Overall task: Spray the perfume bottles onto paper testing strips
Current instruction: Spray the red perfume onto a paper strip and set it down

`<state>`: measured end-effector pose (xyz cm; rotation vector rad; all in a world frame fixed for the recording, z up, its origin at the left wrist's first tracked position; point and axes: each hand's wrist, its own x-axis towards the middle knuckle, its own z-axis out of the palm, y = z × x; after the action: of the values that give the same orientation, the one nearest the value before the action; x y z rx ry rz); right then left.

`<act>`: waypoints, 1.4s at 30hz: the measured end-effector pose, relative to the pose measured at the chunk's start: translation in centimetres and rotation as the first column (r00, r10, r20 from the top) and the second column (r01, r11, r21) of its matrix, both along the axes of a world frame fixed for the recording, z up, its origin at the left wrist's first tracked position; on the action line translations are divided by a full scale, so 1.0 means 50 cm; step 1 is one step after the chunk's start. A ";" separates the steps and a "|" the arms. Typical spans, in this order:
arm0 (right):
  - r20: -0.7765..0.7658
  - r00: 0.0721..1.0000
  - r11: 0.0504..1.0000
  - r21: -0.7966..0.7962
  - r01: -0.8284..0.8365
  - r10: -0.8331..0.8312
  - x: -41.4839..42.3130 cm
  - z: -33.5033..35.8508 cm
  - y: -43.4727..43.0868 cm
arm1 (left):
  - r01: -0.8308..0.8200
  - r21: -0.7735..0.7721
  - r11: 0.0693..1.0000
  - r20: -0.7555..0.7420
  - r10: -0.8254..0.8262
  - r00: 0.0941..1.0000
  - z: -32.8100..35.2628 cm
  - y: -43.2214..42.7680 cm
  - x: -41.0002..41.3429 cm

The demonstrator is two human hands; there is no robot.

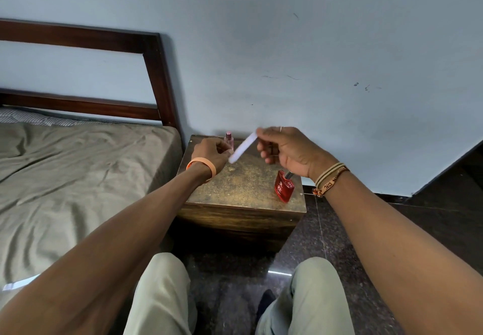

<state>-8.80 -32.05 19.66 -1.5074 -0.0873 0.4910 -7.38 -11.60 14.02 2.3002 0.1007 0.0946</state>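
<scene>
You get soft, even, slightly dim light with no hard shadows, and only a small white glare streak on the polished dark floor [279, 272] near you. The paper strip [243, 147] pinched in your right hand [285, 151] is smeared by motion blur, while the red bottle [283, 187] reads fairly sharp. The wide lens bends the bed frame [156, 73] at far left and stretches both edges.
</scene>
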 end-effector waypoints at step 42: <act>0.310 0.932 0.610 -0.707 0.357 -0.187 0.460 -0.439 -0.150 | 0.023 -0.326 0.945 -0.297 -0.126 0.947 -0.371 -0.299 0.449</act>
<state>14.21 -39.53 -2.30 -2.3621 0.2245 0.0928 15.09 -26.56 -4.51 1.9741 0.1772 -0.3101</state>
